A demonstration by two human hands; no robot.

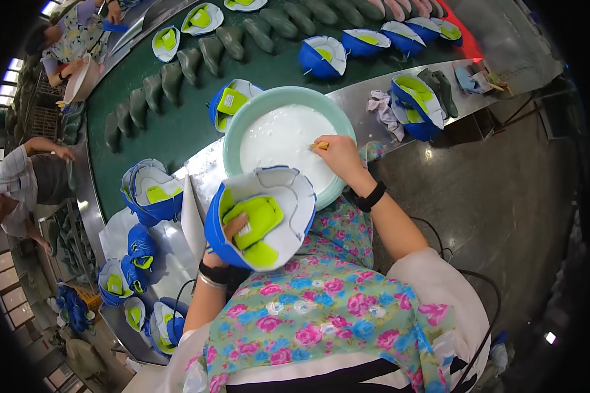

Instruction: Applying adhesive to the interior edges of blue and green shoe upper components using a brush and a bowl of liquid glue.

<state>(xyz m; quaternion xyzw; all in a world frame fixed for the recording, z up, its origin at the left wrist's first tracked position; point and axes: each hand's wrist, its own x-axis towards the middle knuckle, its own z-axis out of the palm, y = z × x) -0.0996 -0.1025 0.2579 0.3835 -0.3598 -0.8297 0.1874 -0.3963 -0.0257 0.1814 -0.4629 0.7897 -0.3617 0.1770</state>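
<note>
My left hand (233,229) grips a blue shoe upper (262,216) with a white lining and a lime green tongue, holding it open side up over my lap. My right hand (339,156) holds a small brush (321,145) with its tip down in the white glue (282,137) that fills a pale green basin (242,111). The basin stands on the metal bench edge just in front of me. A black band sits on each wrist.
A green conveyor belt (177,131) carries several dark green shoe lasts (170,78) and blue uppers (324,56). More blue uppers (151,190) lie piled at my left, another one (413,101) and a rag (383,108) at the right. Other people (19,190) work at the far left.
</note>
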